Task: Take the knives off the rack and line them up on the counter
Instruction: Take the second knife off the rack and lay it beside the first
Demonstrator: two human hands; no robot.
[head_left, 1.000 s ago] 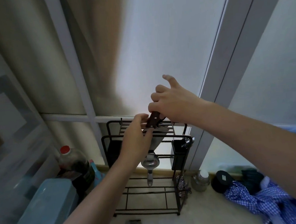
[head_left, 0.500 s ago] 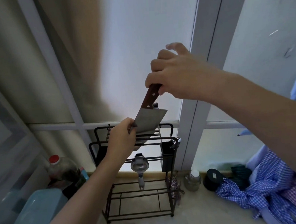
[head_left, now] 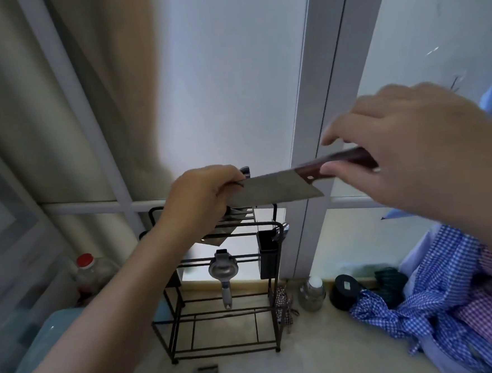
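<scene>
My right hand [head_left: 405,152] grips the knife [head_left: 280,188] handle. My left hand [head_left: 202,198] pinches the blade tip, rack [head_left: 223,290] below both grips

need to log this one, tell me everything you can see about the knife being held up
The knife is a broad cleaver with a dull grey metal blade and a dark reddish wooden handle showing a pale rivet. It lies roughly level in the air above the black wire rack, clear of it. The right hand grips the handle; the left hand pinches the blade's far end.
</scene>
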